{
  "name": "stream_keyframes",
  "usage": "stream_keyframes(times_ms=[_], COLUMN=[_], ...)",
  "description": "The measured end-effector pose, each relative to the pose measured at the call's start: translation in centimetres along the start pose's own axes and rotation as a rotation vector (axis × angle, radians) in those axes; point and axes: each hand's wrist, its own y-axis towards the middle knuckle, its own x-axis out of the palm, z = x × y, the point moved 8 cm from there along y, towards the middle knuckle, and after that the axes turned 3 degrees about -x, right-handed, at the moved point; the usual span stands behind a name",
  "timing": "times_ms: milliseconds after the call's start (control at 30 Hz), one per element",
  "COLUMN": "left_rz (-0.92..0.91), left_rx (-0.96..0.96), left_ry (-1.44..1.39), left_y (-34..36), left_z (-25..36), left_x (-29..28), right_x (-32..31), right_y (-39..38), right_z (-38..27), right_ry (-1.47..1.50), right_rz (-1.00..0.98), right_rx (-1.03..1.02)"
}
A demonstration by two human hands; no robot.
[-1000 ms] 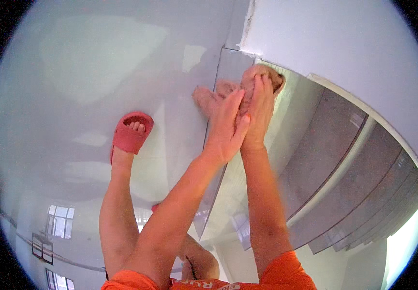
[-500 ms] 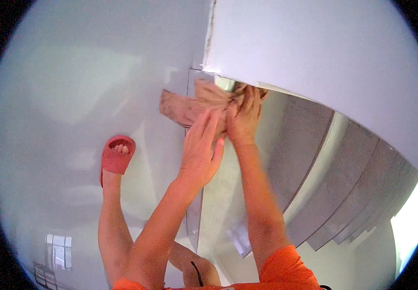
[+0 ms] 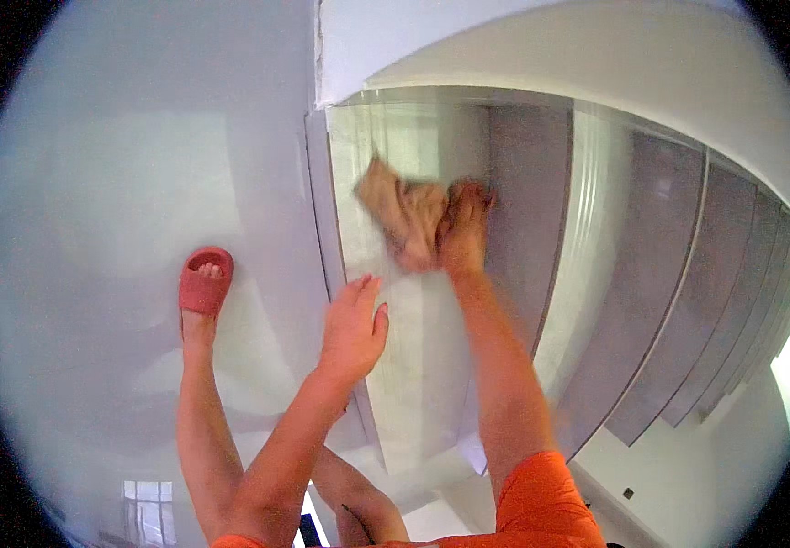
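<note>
A crumpled tan-brown cloth (image 3: 402,208), smeared by motion, is gripped by my right hand (image 3: 464,239) against the pale top part of the stairs. Its loose end trails out to the left of my fingers. My left hand (image 3: 353,327) is apart from the cloth, below and to its left. The fingers of that hand are stretched out with nothing in them, over the edge (image 3: 351,274) where the floor meets the stairs.
Grey stair steps (image 3: 637,237) run off to the right beside a curved pale wall (image 3: 541,55). A glossy grey floor (image 3: 111,201) spreads on the left, where my foot stands in a red slipper (image 3: 205,283). A white wall corner (image 3: 326,64) juts in at the top.
The cloth has moved off the step's edge and wall corner onto the pale part of the stairs. My left hand has come away from it and drawn back. The view has shifted.
</note>
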Motion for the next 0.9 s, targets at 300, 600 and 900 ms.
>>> stream_keyframes(times_ms=[300, 600, 900], left_rz=[-0.372, -0.645, -0.628], left_rx=[-0.035, -0.119, -0.563], left_ry=[0.023, 0.215, -0.268], left_y=[-8.4, -11.5, -6.3], left_z=[4.4, 9.3, 17.8], left_x=[4.9, 0.4, -2.4], right_x=[0.8, -6.5, -18.7], right_y=[-23.1, -31.8, -23.4], right_z=[-2.6, -9.0, -10.1], right_ry=[0.327, 1.991, 1.445], right_rz=[-0.613, -0.265, 0.232], right_rx=[0.727, 1.309, 1.198])
